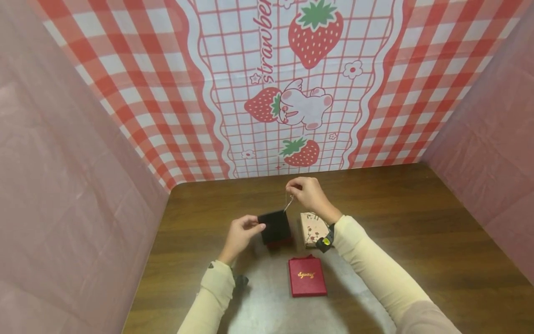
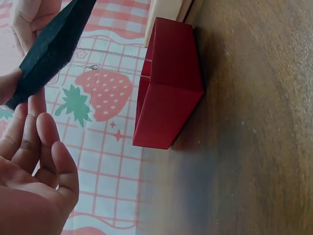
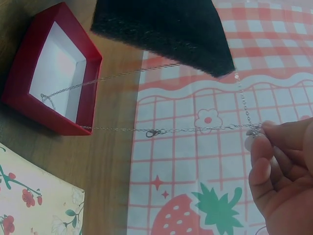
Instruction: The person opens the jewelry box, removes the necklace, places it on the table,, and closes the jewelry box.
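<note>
My left hand [image 1: 239,236] pinches a black fuzzy pad [image 3: 164,29] by one edge, thumb on one face and fingers on the other. Tilted, the pad is held above an open red box [image 2: 176,105] with a white inside. A thin silver necklace chain [image 3: 190,129] runs from the pad's corner to my right hand [image 3: 288,171], which pinches it between thumb and fingertips. Part of the chain, with a clasp along it, hangs down into the red box. In the head view, the pad covers most of that box.
A flat red box lid [image 1: 307,283] with gold lettering lies nearer me on the brown wooden table [image 1: 187,260]. Right of the red box is a cream floral box [image 1: 310,227], partly under my right wrist. A strawberry-print cloth [image 1: 354,120] hangs behind the table.
</note>
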Demonstrator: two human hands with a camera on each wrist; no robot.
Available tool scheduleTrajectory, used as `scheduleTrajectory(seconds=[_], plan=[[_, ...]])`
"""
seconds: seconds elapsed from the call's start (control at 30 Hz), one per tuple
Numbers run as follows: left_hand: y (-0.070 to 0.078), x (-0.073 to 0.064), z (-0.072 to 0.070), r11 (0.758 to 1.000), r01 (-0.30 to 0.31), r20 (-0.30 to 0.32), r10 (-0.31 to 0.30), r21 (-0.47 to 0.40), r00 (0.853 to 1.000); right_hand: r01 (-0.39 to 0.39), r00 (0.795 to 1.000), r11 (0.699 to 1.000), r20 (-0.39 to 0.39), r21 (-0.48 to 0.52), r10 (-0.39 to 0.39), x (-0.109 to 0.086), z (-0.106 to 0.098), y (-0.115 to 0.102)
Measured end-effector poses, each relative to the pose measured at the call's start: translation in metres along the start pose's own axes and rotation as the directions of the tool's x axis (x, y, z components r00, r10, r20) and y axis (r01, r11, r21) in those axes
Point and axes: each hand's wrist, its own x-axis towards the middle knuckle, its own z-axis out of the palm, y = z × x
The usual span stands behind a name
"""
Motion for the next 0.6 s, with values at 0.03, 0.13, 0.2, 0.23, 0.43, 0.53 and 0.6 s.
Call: scheduleTrajectory(seconds=[0.03, 0.13, 0.2, 0.23, 0.43, 0.53, 0.6], plan=[[0.002, -0.001, -0.001, 1.0, 0.001, 0.011, -0.001, 0.002, 1.0, 0.002, 1.0, 1.0, -0.013, 0.0, -0.002, 0.0, 0.0, 0.0], [0.015, -0.007, -0.005, 1.0, -0.001, 0.054, 0.001, -0.006, 0.999, 0.009, 0.998, 1.0, -0.059, 0.0, -0.009, 0.002, -0.001, 0.002], [0.024, -0.011, -0.008, 1.0, -0.002, 0.083, 0.003, -0.011, 0.997, 0.02, 0.995, 1.0, -0.096, -0.007, -0.021, 0.002, -0.002, 0.002], [0.028, -0.012, -0.009, 1.0, -0.003, 0.096, 0.005, -0.016, 0.995, 0.024, 0.993, 1.0, -0.112, -0.005, -0.025, 0.003, -0.002, 0.003], [0.03, -0.015, -0.013, 1.0, 0.001, 0.11, 0.002, -0.026, 0.994, 0.028, 0.987, 0.999, -0.159, 0.015, -0.025, 0.005, -0.007, 0.002], [0.028, -0.015, -0.014, 0.999, 0.014, 0.113, -0.01, -0.031, 0.994, 0.016, 0.986, 1.0, -0.164, 0.017, -0.013, 0.006, -0.01, 0.001], [0.027, -0.015, -0.014, 0.999, 0.023, 0.116, -0.018, -0.038, 0.993, 0.005, 0.985, 1.0, -0.171, 0.016, -0.002, 0.007, -0.012, 0.001]])
